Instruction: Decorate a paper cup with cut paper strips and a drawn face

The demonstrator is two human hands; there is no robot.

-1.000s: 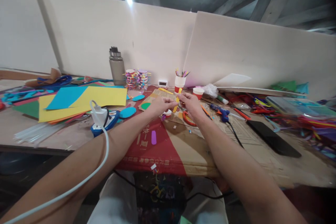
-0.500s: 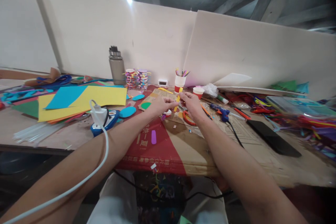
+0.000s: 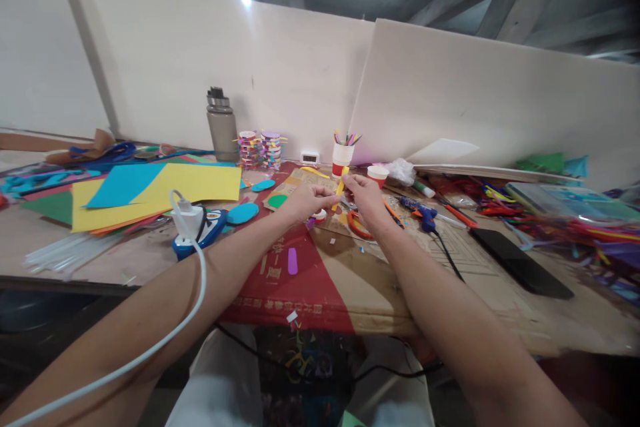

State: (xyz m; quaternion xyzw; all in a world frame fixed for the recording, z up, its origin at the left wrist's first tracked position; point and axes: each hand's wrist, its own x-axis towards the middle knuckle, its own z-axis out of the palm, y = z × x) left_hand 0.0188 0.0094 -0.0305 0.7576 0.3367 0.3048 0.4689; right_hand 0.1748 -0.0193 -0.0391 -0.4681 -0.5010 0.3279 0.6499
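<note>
We are pinching the yellow strip (image 3: pixel 341 182) in the fingers of left hand (image 3: pixel 306 201) and right hand (image 3: pixel 363 196), tensioning it gently to avoid creases.

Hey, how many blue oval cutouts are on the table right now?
2. One blue oval lies left of the left hand, near the white charger; the other lies farther back, by the yellow paper's corner. More may be hidden under the clutter.

A: What stands left of centre?
B: A tall grey plastic bottle (image 3: pixel 223 127); below-left of it lies a big yellow paper sheet (image 3: pixel 203 185).
A: And to the right?
B: A blue glue gun (image 3: pixel 423 214), then a flat black phone (image 3: pixel 520 271) on the tabletop (image 3: pixel 100 263).
</note>
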